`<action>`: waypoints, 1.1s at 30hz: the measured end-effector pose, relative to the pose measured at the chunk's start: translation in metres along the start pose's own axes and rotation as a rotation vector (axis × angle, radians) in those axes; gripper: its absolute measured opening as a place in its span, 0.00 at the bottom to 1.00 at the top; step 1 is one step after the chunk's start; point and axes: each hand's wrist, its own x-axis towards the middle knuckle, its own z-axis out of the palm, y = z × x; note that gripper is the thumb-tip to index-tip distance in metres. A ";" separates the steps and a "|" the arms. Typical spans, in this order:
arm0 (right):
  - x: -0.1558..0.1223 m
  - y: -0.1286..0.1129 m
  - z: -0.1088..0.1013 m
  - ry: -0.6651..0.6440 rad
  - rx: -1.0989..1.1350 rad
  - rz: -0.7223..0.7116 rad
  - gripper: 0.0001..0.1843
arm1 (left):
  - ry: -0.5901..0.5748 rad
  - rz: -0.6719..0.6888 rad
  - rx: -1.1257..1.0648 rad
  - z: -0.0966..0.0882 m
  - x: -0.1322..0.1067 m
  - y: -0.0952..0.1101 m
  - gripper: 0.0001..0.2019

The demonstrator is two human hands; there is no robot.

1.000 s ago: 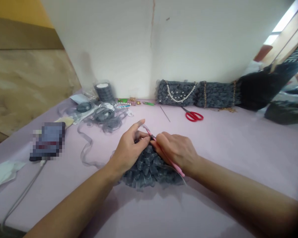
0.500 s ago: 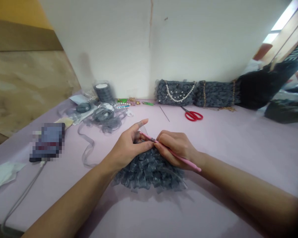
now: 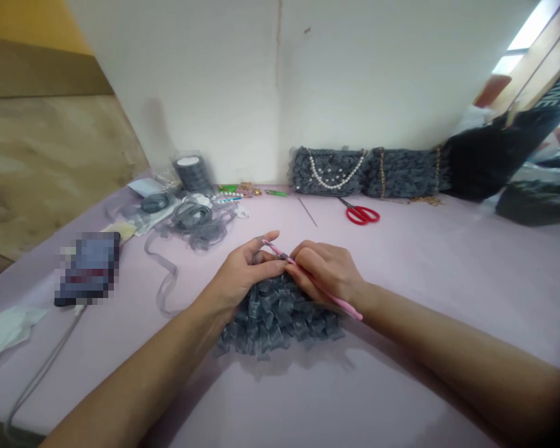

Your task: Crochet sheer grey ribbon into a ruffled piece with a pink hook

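A ruffled grey ribbon crochet piece (image 3: pixel 277 311) hangs below my hands just above or on the table; I cannot tell which. My left hand (image 3: pixel 247 270) pinches its top edge between thumb and fingers, the index finger raised. In my right hand (image 3: pixel 324 270) is a pink crochet hook (image 3: pixel 340 303), its handle slanting down to the right past the palm. The hook's tip reaches my left index finger, with grey ribbon around its shaft. A loose grey ribbon (image 3: pixel 165 283) trails on the table left of my left wrist.
Red-handled scissors (image 3: pixel 361 214) and a thin needle-like rod (image 3: pixel 308 211) lie beyond my hands. Two grey ruffled bags (image 3: pixel 329 171) stand against the wall. At left are ribbon coils (image 3: pixel 198 218), a ribbon spool stack (image 3: pixel 191 174) and a phone (image 3: pixel 88 270) with a cable.
The hook has shifted slightly left and its handle has swung a little lower-left with my right hand. My left index finger has lowered slightly. The crochet piece has tilted slightly.
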 end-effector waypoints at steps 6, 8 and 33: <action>0.003 0.007 -0.011 -0.116 0.251 -0.056 0.12 | -0.073 -0.091 0.174 -0.018 -0.003 0.017 0.35; 0.004 0.010 -0.015 -0.157 0.316 -0.043 0.12 | -0.079 -0.110 0.200 -0.023 -0.002 0.022 0.34; 0.012 0.003 -0.026 -0.254 0.714 0.158 0.08 | -0.332 -0.234 0.242 -0.044 0.000 0.028 0.29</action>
